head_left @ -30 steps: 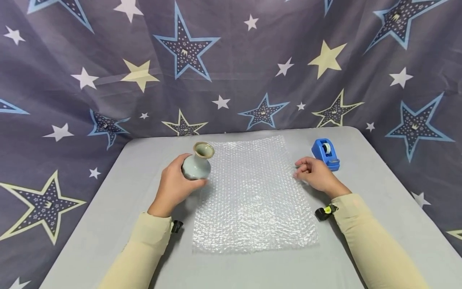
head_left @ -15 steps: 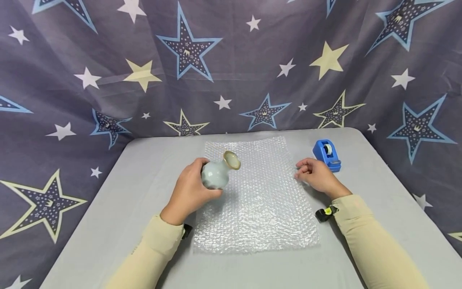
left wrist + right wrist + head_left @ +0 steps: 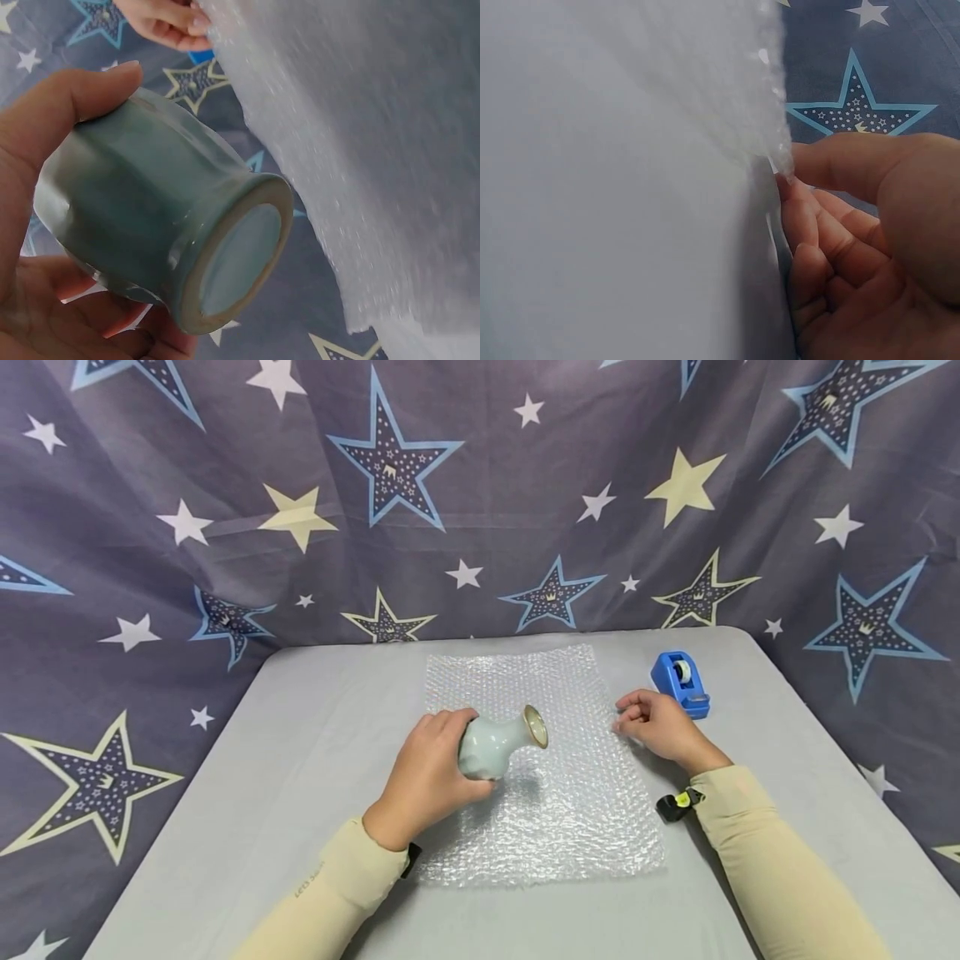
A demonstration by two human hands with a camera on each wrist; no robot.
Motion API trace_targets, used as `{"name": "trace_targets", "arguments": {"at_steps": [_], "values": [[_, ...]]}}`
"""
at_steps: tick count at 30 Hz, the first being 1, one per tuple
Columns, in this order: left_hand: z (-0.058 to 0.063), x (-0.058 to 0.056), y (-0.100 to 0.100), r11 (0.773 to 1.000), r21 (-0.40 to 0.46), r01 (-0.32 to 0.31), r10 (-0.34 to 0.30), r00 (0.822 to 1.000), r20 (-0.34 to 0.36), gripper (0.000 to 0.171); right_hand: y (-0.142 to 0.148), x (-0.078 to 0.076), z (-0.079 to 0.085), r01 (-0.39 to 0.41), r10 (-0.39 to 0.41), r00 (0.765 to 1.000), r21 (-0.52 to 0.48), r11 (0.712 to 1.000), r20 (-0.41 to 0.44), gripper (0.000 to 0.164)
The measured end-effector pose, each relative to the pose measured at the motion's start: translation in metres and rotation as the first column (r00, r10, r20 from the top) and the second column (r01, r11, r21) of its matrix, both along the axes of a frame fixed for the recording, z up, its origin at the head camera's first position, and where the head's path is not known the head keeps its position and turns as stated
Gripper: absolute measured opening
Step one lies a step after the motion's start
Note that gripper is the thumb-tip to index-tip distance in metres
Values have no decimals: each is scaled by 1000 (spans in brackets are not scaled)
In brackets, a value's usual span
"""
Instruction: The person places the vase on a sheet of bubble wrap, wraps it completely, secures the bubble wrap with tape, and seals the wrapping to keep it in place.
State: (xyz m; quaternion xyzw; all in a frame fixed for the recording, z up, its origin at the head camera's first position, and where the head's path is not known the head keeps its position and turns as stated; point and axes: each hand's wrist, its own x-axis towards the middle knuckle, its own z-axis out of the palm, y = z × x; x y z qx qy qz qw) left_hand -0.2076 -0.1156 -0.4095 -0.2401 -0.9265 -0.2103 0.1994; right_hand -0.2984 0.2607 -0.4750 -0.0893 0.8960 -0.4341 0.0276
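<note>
My left hand grips a pale green ceramic vase round its bulging body. The vase lies tilted on its side over a sheet of bubble wrap, its brown-rimmed mouth facing right. In the left wrist view the foot ring of the vase shows, with the thumb on one side of the body and curled fingers on the other. At the sheet's right edge, my right hand pinches the bubble wrap between thumb and fingers, as the right wrist view shows.
A blue tape dispenser with a roll of tape stands behind the right hand. The pale grey table backs onto a dark curtain printed with stars.
My left hand has carried the vase rightward and toward me over the bubble wrap, tipping it from nearly upright onto its side. The right hand has stayed at the sheet's edge.
</note>
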Motion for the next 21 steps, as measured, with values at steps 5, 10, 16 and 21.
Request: {"name": "trace_targets", "arguments": {"at_steps": [5, 10, 16, 21], "values": [[-3, 6, 8, 998, -51, 32, -35, 998, -54, 80, -1, 0, 0, 1, -1, 1000, 2, 1000, 3, 32], [-4, 12, 16, 994, -92, 50, -56, 996, -63, 82, -1, 1, 0, 1, -1, 1000, 1, 1000, 2, 32], [-5, 17, 22, 990, -117, 72, -79, 995, -61, 80, -1, 1, 1, -1, 1, 1000, -1, 1000, 2, 32], [-4, 23, 28, 986, -137, 92, -102, 993, -64, 78, -1, 1, 2, 1, -1, 1000, -1, 1000, 1, 32]]}}
